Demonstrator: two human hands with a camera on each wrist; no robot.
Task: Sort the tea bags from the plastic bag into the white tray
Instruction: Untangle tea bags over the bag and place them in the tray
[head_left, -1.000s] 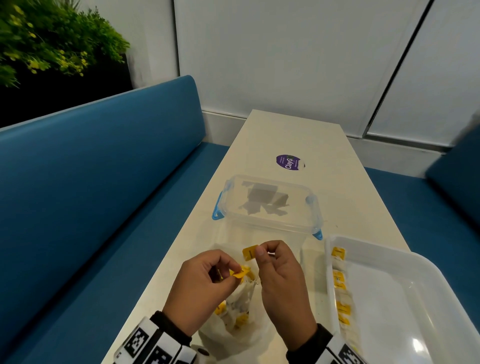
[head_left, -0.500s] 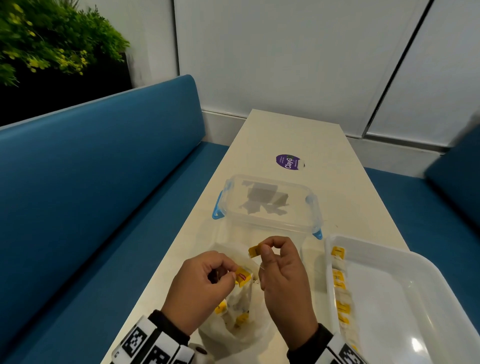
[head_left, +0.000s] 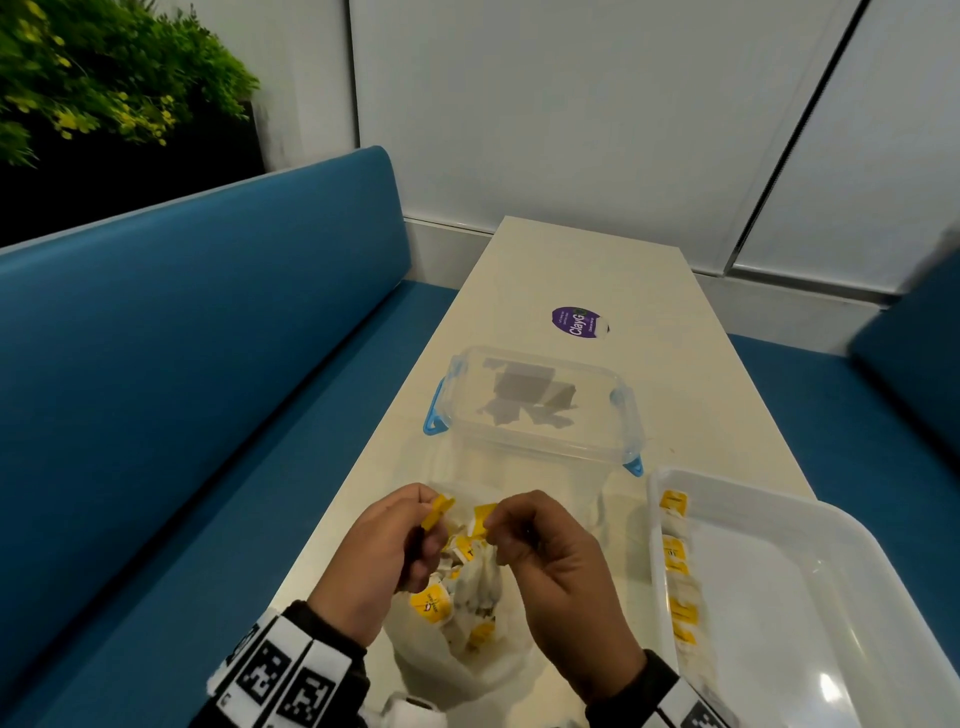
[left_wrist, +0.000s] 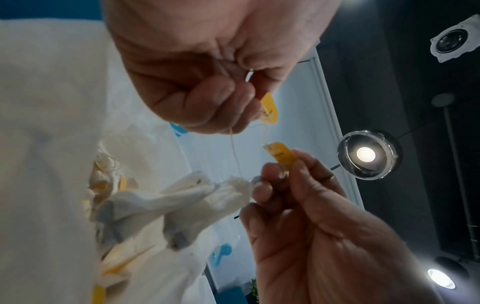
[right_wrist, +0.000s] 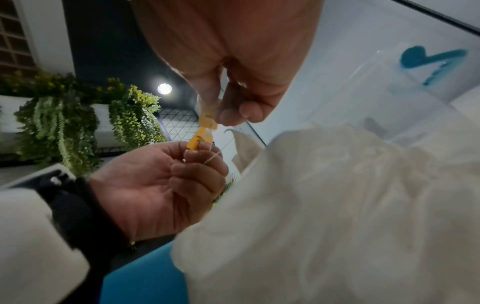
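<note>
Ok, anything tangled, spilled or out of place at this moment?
Yes: the thin white strings look tangled. The left hand and right hand each pinch a yellow paper tag, with strings running between them and the white tea bags. Nothing spilled.

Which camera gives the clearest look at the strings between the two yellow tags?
The left wrist view: the strings show as thin lines near both tags. The right wrist view shows only a short bit; the head view does not resolve them.

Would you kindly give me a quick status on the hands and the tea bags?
Left hand pinches one yellow tag; right hand pinches another tag. Strings look tangled over the plastic bag. Several tea bags line the white tray.
</note>
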